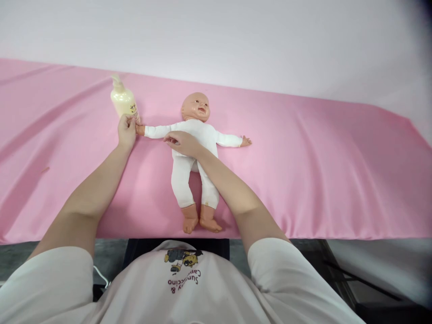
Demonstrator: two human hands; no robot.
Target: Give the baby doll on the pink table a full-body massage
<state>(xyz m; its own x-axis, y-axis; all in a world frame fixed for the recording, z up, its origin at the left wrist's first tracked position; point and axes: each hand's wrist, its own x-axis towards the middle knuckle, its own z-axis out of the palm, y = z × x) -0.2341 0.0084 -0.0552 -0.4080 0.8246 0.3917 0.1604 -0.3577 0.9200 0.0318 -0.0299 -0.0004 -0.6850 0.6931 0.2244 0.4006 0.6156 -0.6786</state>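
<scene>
1. In the centre of the frame, the baby doll [206, 138] lies face up on the pink-covered tabletop [286, 180], its arms spread and feet near the lower edge.
2. Left of centre, the person's left grip [127, 129] is closed around the doll's hand at the end of its outstretched arm.
3. At centre, the right grip [182, 143] rests across the doll's torso, fingers loosely curled; whether it pinches cloth, I cannot tell.
4. At upper left, a pump bottle [122, 100] stands just beyond the left grip.

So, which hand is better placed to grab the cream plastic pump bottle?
Probably the left hand, beside the bottle, though seemingly holding the white-clad baby doll's hand; the right hand is farther, over the torso.
</scene>
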